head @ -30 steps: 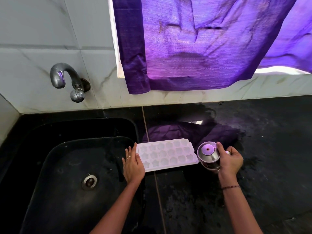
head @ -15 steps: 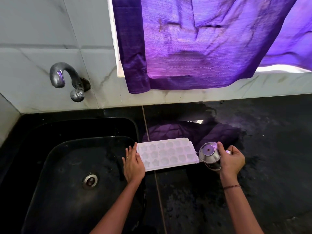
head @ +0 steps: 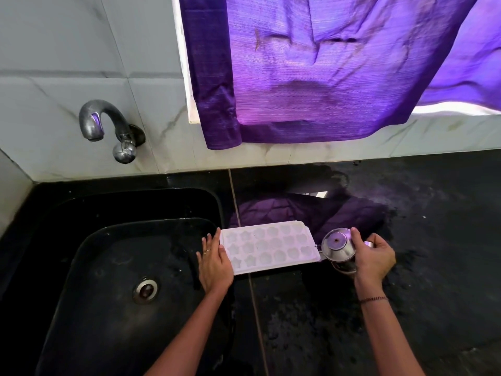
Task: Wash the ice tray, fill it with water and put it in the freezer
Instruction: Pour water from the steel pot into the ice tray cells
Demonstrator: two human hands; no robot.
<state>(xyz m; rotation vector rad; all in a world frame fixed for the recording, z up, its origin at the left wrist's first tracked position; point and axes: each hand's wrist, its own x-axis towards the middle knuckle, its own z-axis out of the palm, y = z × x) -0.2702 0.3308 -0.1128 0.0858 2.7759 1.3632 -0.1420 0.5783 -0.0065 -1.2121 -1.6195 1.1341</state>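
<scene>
Two-handed, left hand point(head: 215, 263) flat against ice tray point(head: 271, 246), right hand point(head: 375, 255) gripping cup point(head: 337, 248)

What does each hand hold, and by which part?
The right hand grips the steel cup round its side. The left hand holds nothing; straight fingers rest on the ice tray's left end.

Curtain: the purple curtain point(head: 325, 63) runs off the top and right edges.
Window: mostly hidden behind the curtain; only a bright strip point(head: 455, 108) shows.
Ice tray: the left hand point(head: 215, 263) covers the left end of the ice tray point(head: 271, 246); I cannot tell if its pockets hold water.
Steel cup: the right hand point(head: 375, 257) wraps and hides one side of the steel cup point(head: 337, 246); what is inside cannot be told.
Sink: the black sink point(head: 95, 267) is cut off at the bottom.
Arms: both run off the bottom edge.
</scene>
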